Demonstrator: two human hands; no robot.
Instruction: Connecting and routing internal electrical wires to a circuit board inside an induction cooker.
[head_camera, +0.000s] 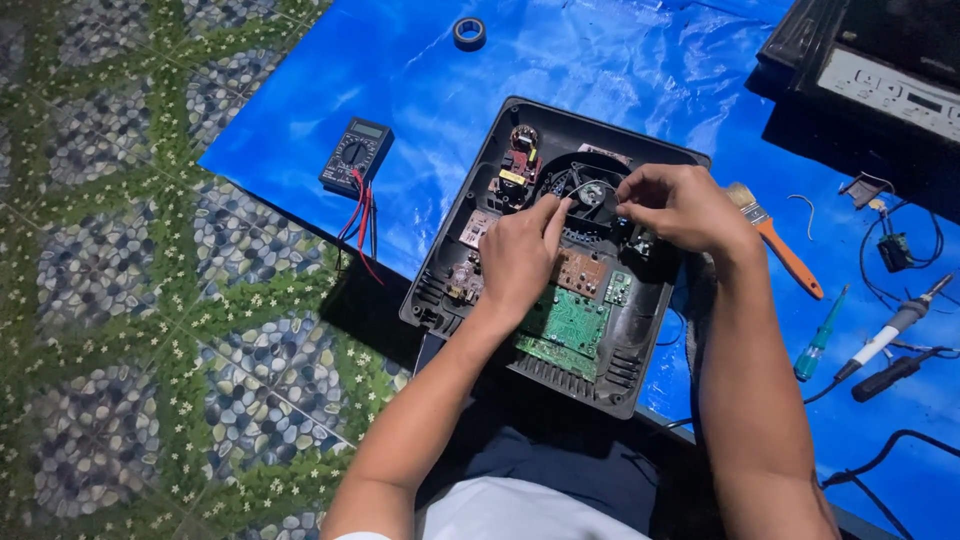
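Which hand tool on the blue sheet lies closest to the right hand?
The paintbrush with the orange handle, just beyond the right hand; the green screwdriver lies farther off.

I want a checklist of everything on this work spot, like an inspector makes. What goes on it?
Surface: blue plastic sheet spread over a patterned tiled floor.
Job's things: opened black appliance base with a round fan and green circuit board.
Clutter: multimeter, tape roll, paintbrush, green screwdriver, soldering iron.
Hands: left hand and right hand, fingers at the fan.
Cables: red and black meter leads; black wires at right.
Surroundings: another black appliance, top right.
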